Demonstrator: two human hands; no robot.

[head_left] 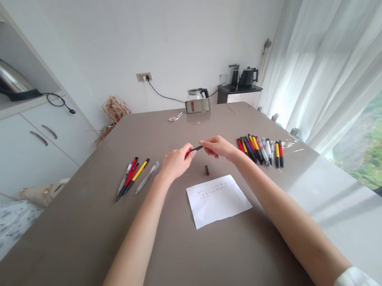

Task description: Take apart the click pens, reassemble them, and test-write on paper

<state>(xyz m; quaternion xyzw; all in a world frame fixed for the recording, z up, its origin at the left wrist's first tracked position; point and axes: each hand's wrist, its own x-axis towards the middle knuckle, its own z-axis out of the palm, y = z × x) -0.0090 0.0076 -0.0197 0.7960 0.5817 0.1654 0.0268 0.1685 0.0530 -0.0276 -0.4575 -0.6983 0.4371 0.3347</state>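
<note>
My left hand (175, 162) and my right hand (217, 147) are closed on the two ends of a red and black pen (194, 150), held just above the brown table (126, 237). A small black and red pen cap (207, 170) lies on the table below the hands. A white sheet of paper (217, 199) with a few lines of writing lies in front of me. Several pens (134, 174) lie in a loose group left of my left hand. A row of several red, yellow, blue and clear pens (260, 149) lies right of my right hand.
A glass kettle on a metal base (198, 100) stands at the table's far edge, beside a small wrapper (175, 116). A black kettle (248, 77) sits on a side stand. White cupboards (17, 148) with another kettle (2, 78) line the left; curtains (334, 47) hang on the right.
</note>
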